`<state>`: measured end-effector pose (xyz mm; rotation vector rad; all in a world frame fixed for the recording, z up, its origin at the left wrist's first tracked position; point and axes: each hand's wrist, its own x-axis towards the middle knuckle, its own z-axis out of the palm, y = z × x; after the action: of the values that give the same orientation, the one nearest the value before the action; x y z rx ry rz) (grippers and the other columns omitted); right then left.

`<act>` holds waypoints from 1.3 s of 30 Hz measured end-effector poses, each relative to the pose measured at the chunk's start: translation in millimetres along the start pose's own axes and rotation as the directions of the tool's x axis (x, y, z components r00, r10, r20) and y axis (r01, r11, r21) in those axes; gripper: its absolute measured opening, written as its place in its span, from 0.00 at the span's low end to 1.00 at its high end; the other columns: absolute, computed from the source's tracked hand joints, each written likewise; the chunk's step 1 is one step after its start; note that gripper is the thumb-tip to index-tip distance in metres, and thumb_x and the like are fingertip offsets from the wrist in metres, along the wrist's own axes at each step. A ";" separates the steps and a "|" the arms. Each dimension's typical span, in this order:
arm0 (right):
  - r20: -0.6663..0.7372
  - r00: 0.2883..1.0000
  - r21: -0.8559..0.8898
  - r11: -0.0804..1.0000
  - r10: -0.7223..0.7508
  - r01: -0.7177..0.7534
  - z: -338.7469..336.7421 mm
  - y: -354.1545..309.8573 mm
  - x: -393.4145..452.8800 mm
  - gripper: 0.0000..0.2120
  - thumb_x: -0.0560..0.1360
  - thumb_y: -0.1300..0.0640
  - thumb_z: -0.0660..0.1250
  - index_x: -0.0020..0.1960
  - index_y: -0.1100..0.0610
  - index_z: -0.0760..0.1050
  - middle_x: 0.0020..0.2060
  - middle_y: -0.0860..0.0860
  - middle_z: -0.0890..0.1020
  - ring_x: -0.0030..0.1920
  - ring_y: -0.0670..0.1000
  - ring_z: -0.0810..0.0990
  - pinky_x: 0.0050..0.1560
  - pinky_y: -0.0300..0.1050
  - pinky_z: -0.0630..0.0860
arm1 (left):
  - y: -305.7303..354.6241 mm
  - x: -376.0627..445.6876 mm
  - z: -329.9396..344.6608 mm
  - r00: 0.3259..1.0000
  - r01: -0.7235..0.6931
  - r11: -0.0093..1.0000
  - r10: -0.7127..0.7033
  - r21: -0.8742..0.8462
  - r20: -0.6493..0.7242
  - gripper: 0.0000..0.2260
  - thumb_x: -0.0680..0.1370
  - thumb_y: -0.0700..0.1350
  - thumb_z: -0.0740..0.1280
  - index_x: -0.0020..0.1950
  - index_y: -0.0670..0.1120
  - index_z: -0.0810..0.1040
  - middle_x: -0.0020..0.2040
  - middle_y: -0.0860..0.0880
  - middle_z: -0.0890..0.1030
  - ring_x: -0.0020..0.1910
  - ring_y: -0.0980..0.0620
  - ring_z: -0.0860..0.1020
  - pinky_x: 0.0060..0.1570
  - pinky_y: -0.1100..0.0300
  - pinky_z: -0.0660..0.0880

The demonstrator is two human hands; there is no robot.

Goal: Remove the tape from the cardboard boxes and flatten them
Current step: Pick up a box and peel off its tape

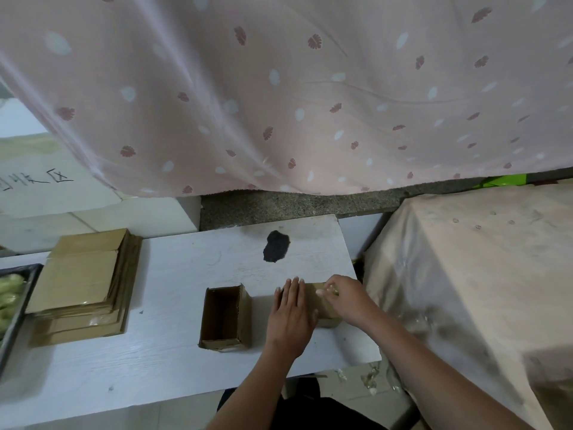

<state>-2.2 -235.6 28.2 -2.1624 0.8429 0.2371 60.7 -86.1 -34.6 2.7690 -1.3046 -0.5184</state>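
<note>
So the small brown cardboard box [322,305] being worked on sits near the right edge of the white wood-grain table [173,305], mostly hidden under both hands. The left hand [291,318] lies flat on top with fingers straight, pinning it down, while the right hand [347,301] has its grip pinched on a crinkly bit of clear tape [329,288] at the box's far end. Just left of that there's a second brown cardboard box [224,318], open and not yet flattened, and further left a stack of flattened brown cardboard [83,287]. My guess at the risk: if the tape gets yanked too fast it could snap and leave a strip stuck on, or rip the cardboard's top layer. And the box is close enough to the edge that a hard pull sideways could drag it off if the flat hand lets up.
</note>
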 end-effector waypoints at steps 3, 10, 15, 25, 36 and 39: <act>0.064 0.998 -0.068 0.998 -0.007 0.012 3.0 -19.5 4.2 0.08 0.81 0.54 0.62 0.49 0.57 0.77 0.48 0.53 0.77 0.49 0.52 0.76 0.40 0.39 0.68 | -15.3 -3.6 -19.8 0.997 0.073 0.997 -0.073 -0.017 -0.034 0.30 0.85 0.57 0.43 0.82 0.42 0.41 0.83 0.44 0.44 0.81 0.47 0.41 0.78 0.50 0.36; 0.107 0.979 -0.025 0.984 -0.172 0.176 17.7 -95.4 13.2 0.04 0.79 0.59 0.65 0.52 0.56 0.78 0.50 0.55 0.81 0.45 0.49 0.80 0.49 0.44 0.79 | -88.3 -29.1 -72.1 0.949 0.285 0.958 -0.287 -0.033 -0.133 0.29 0.85 0.57 0.46 0.82 0.43 0.49 0.82 0.44 0.53 0.82 0.46 0.49 0.79 0.50 0.43; 0.169 0.949 -0.031 0.961 -0.265 0.273 46.8 -160.2 5.5 0.21 0.79 0.57 0.69 0.71 0.57 0.74 0.67 0.56 0.76 0.63 0.53 0.77 0.58 0.36 0.70 | -146.6 -68.2 -93.1 0.902 0.395 0.918 -0.395 -0.032 -0.175 0.28 0.85 0.57 0.46 0.82 0.44 0.53 0.82 0.44 0.55 0.81 0.45 0.51 0.79 0.49 0.45; 0.288 0.871 -0.153 0.879 -0.398 0.452 177.8 -298.2 -35.6 0.20 0.81 0.59 0.63 0.73 0.59 0.71 0.61 0.55 0.76 0.64 0.55 0.75 0.62 0.39 0.69 | -296.0 -191.6 -105.5 0.798 0.540 0.836 -0.545 -0.098 -0.258 0.21 0.83 0.54 0.49 0.71 0.45 0.68 0.67 0.46 0.73 0.68 0.46 0.69 0.72 0.52 0.61; 0.236 0.849 -0.107 0.856 -0.472 0.505 317.5 -431.8 -105.2 0.09 0.75 0.55 0.60 0.42 0.54 0.78 0.39 0.50 0.81 0.44 0.56 0.79 0.41 0.46 0.75 | -444.2 -332.3 -98.0 0.721 0.645 0.756 -0.651 -0.114 -0.237 0.21 0.83 0.54 0.51 0.70 0.45 0.68 0.68 0.45 0.72 0.68 0.45 0.68 0.73 0.51 0.60; 0.284 0.815 -0.129 0.822 -0.506 0.555 343.2 -457.1 -99.6 0.14 0.79 0.58 0.59 0.57 0.58 0.81 0.54 0.52 0.78 0.54 0.57 0.78 0.53 0.46 0.77 | -474.0 -349.6 -95.9 0.686 0.671 0.725 -0.686 -0.153 -0.241 0.21 0.83 0.55 0.51 0.70 0.45 0.68 0.66 0.45 0.73 0.67 0.45 0.69 0.71 0.53 0.62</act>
<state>249.3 279.7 117.1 -2.4077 0.0497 0.2965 236.3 474.1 72.3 3.0583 -0.1498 -0.1375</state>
